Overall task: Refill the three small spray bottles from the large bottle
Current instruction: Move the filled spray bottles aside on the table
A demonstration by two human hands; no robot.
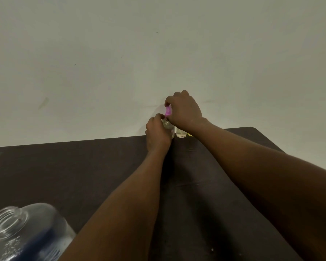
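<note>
At the table's far edge by the wall stands a small clear spray bottle [169, 127], and my left hand [156, 131] grips its body. My right hand [183, 110] pinches the pink spray cap [167, 111] at that bottle's neck. Just right of it stands a second small clear bottle [181, 133], and a sliver of a yellow one [190, 135] shows behind my right wrist. The large clear bottle [24, 234], uncapped and with a dark blue label, stands at the near left corner.
The dark brown table [83, 166] runs up to a plain pale wall [120, 63]. Its right far corner lies behind my right forearm.
</note>
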